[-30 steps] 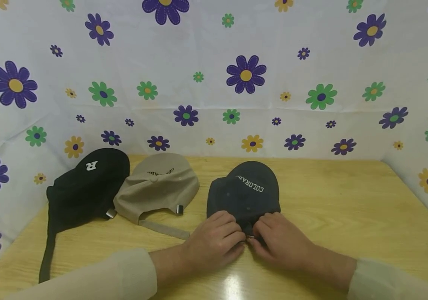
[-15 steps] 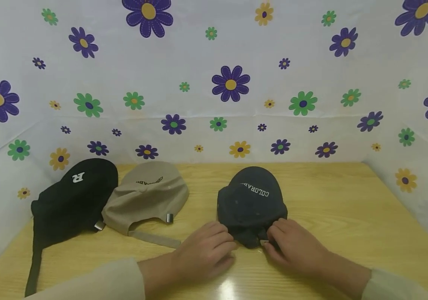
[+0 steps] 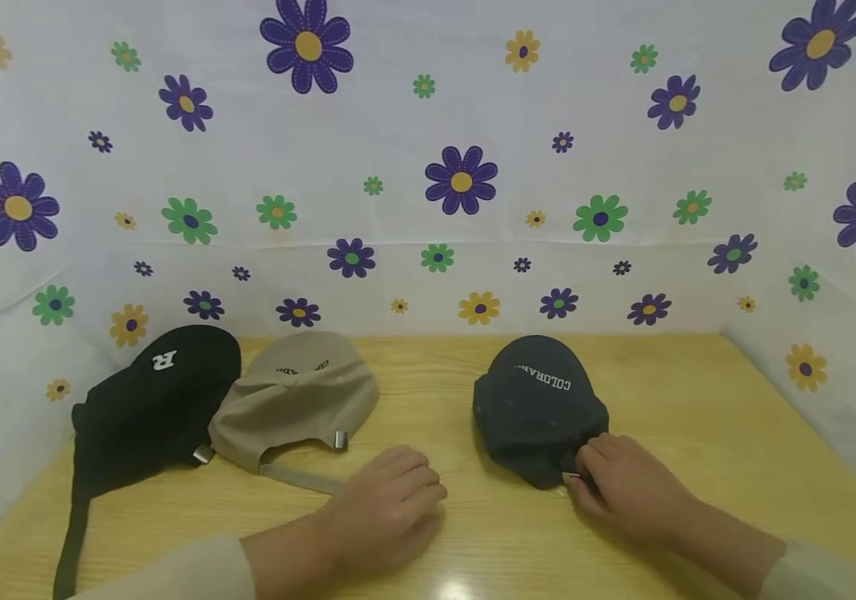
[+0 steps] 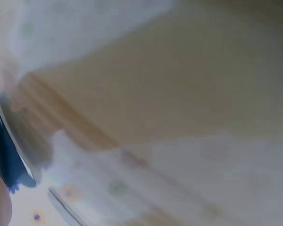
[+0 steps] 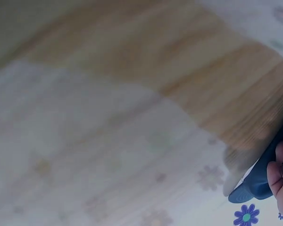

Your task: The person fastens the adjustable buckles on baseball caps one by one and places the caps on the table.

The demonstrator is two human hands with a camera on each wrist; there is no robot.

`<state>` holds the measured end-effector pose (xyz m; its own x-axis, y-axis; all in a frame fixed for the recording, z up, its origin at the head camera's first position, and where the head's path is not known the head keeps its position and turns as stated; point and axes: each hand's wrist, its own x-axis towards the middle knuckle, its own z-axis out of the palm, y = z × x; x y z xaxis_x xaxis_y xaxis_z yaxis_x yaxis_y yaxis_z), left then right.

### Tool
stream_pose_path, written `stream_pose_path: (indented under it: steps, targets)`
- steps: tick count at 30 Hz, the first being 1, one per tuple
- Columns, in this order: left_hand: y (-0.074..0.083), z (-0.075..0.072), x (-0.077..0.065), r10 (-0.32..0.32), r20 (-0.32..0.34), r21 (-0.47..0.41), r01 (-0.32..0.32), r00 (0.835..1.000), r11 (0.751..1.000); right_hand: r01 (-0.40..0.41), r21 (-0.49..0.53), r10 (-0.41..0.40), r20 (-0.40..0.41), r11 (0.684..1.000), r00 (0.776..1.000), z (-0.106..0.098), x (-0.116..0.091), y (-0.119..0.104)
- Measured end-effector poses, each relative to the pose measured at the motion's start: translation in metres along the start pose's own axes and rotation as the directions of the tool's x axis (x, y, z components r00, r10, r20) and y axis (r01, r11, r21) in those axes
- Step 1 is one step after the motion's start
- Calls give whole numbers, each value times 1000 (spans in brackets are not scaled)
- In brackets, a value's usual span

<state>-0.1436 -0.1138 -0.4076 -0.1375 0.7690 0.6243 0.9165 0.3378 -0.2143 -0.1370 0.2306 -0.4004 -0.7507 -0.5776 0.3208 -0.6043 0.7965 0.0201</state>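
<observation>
A navy baseball cap [image 3: 533, 417] with COLORADO lettering partly showing lies right of the middle in the head view. My right hand [image 3: 633, 487] pinches its back edge by the strap, where a small pale tag or buckle shows. In the right wrist view, fingers [image 5: 275, 178] grip the dark cap [image 5: 258, 176] at the right edge. My left hand [image 3: 390, 508] is apart from the navy cap, fingers loosely curled and holding nothing visible. It covers the strap end of a beige cap [image 3: 307, 408]; whether it touches that strap, I cannot tell.
A black cap [image 3: 157, 425] with a white R lies at the far left, its strap hanging toward the front. The beige cap overlaps its edge. Behind the wooden table [image 3: 668, 392] hangs a flower-printed white cloth [image 3: 397, 117], which also runs along both sides.
The navy cap has slid right and turned slightly, held by my right hand. My left hand has let go of it and drawn back to the left. The head view has shifted a little.
</observation>
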Motion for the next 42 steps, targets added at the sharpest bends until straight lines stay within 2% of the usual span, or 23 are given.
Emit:
stream_pose_path:
  steps: [5,12,22,27,34,37,42]
  targets:
    - [-8,-12,-15,-46,31,27,45,998,999,-39,-36,37,-35,999,999,2,-17,10]
    - [-16,-31,-42,-103,58,64,99,993,993,-52,-47,48,-94,998,994,-1,-22,23]
    - [-26,-47,-62,-173,58,76,168,983,983,-46,-62,32,-201,997,979,-1,-47,50]
    - [-28,-54,-73,-209,72,99,201,975,974,-108,-67,97,-158,992,983,-4,-61,63]
    - [-37,-74,-92,-320,120,154,301,940,941,-216,-70,210,-82,974,974,-10,-77,75]
    - [-42,-80,-100,-330,118,183,306,937,934,-273,-72,271,-38,959,962,-14,-83,79]
    - [-47,-88,-110,-324,75,207,303,943,930,-357,-64,357,-6,932,934,-17,-92,87]
